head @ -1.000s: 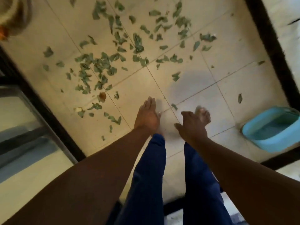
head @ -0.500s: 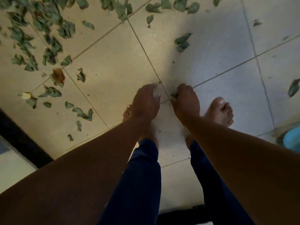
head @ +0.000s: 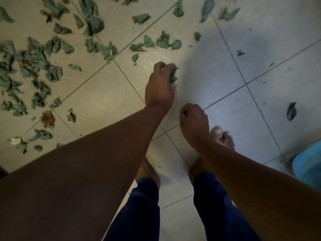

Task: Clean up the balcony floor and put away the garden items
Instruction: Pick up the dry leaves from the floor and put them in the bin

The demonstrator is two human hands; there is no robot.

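Left hand (head: 160,87) fingers grip a green leaf (head: 173,77) (crumpled); right hand (head: 193,121) fingers curled, empty.

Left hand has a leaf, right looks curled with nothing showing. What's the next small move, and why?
Probably reach the left hand, gripping a crumpled leaf, forward to the nearest loose leaves just beyond its fingers and gather them into the same grip. The blue tub sits far right, so emptying after one leaf seems wasteful. Whether the right hand holds anything is unclear.
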